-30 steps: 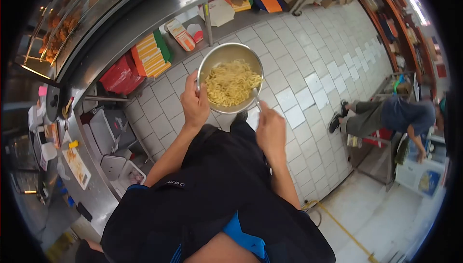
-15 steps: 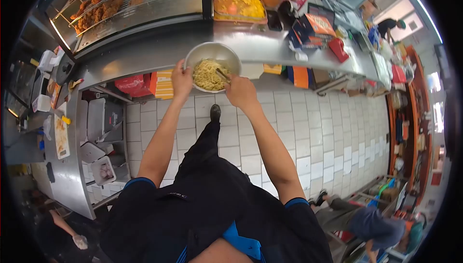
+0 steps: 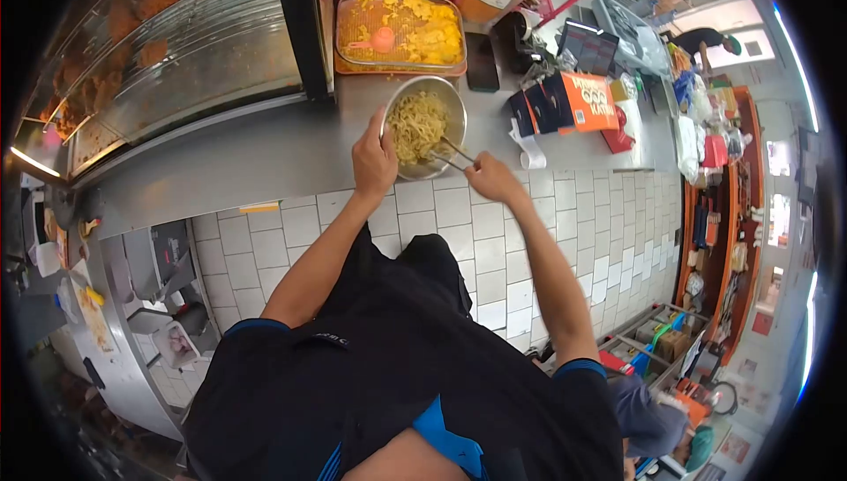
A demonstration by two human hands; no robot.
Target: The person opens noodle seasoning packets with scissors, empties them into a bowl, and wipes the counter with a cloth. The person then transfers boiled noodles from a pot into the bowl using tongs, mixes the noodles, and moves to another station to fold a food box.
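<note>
A round metal bowl [image 3: 456, 113] of noodles [image 3: 413, 128] is held over the edge of the steel counter, tilted somewhat. My left hand [image 3: 375, 161] grips its left rim, fingers partly hidden by the bowl. In my right hand [image 3: 494, 178] is a pair of metal tongs [image 3: 452, 154], closed in my fingers. The tongs' two arms stand apart, and their tips reach into the noodles at the bowl's lower right.
Behind the bowl sits a tray of yellow food [image 3: 432, 31] with a pink scoop [image 3: 382, 39]. Orange printed boxes [image 3: 589, 101] stand on the counter [image 3: 238, 159] to the right. A glass display case [image 3: 185, 57] holds fried food. Another person [image 3: 651, 415] is at lower right.
I have moved forward and right along the counter with the bowl, which is now near the yellow food tray. My right hand has drawn back from the bowl, exposing more of the tongs.
</note>
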